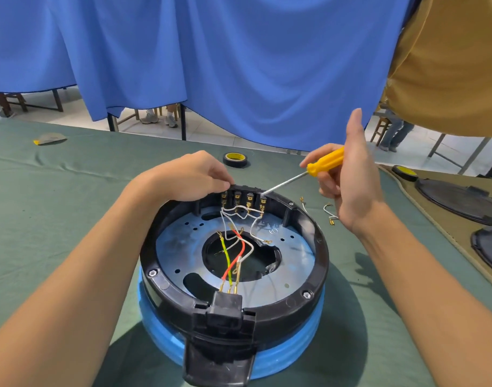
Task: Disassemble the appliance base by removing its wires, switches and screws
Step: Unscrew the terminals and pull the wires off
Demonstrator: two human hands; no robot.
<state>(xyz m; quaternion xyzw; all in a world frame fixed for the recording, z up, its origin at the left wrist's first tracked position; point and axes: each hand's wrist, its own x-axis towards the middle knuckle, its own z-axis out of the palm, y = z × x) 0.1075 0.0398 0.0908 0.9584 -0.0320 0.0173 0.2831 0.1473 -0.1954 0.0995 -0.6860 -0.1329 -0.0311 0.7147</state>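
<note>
Appliance base [320, 248] on green cloth [66, 219], blue curtain [239, 65] behind, right hand [351, 182] around screwdriver [326, 162]

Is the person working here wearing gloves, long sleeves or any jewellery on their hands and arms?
No. The left hand and right hand are bare, with no gloves or rings in sight. The left forearm and right forearm are uncovered to the picture's edge: no sleeve, watch or bracelet shows.

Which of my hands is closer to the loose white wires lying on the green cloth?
Right. The right hand, holding the screwdriver, is beside the loose wires; the left hand grips the far rim of the base, further away.
</note>
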